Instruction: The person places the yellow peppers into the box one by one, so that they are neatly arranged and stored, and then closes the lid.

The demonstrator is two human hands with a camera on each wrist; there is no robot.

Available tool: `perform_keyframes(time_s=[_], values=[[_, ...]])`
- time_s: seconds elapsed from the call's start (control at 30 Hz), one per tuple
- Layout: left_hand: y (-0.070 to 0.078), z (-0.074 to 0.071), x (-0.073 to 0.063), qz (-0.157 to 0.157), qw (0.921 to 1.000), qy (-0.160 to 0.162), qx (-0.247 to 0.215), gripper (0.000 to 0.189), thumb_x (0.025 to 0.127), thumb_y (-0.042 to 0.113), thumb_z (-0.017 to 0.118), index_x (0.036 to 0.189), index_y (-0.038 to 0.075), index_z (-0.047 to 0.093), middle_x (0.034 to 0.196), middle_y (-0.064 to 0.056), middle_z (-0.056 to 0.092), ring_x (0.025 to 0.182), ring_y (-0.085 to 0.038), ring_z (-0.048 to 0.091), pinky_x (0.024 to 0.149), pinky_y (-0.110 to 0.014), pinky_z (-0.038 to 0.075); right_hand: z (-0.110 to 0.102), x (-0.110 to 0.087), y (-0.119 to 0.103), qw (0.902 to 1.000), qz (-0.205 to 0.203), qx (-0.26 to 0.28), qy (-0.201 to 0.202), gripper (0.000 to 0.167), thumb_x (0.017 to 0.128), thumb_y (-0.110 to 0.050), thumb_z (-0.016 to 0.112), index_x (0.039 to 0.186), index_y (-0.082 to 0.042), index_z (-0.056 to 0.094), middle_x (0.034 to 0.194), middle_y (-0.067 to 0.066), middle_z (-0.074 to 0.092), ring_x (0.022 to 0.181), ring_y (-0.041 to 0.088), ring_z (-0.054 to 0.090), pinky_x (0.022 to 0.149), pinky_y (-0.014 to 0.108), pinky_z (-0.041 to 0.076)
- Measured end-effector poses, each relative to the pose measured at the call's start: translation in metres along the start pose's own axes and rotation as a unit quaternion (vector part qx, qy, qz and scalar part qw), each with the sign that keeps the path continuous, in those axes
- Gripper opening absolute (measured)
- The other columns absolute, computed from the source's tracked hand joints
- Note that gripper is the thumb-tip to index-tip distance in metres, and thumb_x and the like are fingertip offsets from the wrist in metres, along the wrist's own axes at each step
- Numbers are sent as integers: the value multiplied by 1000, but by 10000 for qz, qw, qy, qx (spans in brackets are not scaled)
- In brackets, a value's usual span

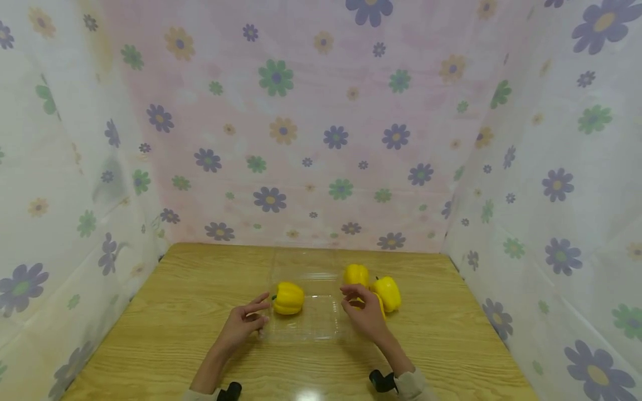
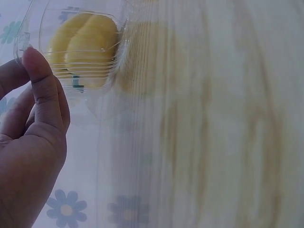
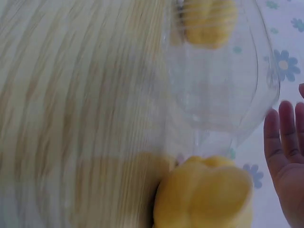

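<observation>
Yellow is being shown by the 4 peppers (image 1: 288, 299); tan wood grain is being displayed by the table (image 1: 175, 306); purple, green and orange flowers (image 1: 276, 78) are being carried by the pink and white cloth (image 1: 311, 106).

A clear plastic container (image 1: 322, 313) lies on the wood-grained bench (image 1: 441, 345), one yellow pepper (image 1: 289, 299) in its left part (stem pointing left). The left grip (image 1: 242, 326) is beside it, fingers spread; the right grip (image 1: 364, 314) partly hides three more yellow peppers (image 1: 388, 293). Flower-print cloth (image 1: 306, 111) surrounds everything.
</observation>
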State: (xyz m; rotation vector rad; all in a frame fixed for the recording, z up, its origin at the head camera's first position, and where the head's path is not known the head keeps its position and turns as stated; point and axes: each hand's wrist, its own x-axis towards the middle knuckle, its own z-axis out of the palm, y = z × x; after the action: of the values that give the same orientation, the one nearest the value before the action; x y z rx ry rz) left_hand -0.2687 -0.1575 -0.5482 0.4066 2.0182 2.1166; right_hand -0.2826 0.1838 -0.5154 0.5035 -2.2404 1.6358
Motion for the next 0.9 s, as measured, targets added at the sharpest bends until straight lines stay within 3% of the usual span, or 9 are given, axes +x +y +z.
perform_keyframes(time_s=[0.17,0.47,0.7,0.9], values=[[1,0,0,-63,9999,84,1,51,96,0,66,142,-15,48,166,-18,26,73,-11,57,59,-22,54,-14,-5,11,9997,-259,8,-22,23,89,10,71,111,5,69,107,26,68,88,13,64,77,28,60],[-3,-1,1,184,9998,-27,-78,51,97,-1,65,141,-18,47,165,-25,24,70,-9,55,57,-24,55,-35,-14,19,9974,-611,3,391,21,86,12,69,107,11,67,103,30,66,89,31,64,78,26,59],[-2,-1,1,166,9998,18,-60,51,96,0,67,140,-18,49,164,-25,26,71,-10,56,58,-25,54,-41,-20,22,9930,-234,-567,1011,28,78,17,76,103,6,72,101,20,70,93,37,64,80,38,59],[-1,0,0,222,9998,10,17,50,97,0,66,140,-19,48,164,-26,26,73,-9,57,59,-24,54,-47,-22,30,9883,295,-948,1158,31,76,3,87,104,-3,74,108,11,68,98,28,60,86,36,55]])
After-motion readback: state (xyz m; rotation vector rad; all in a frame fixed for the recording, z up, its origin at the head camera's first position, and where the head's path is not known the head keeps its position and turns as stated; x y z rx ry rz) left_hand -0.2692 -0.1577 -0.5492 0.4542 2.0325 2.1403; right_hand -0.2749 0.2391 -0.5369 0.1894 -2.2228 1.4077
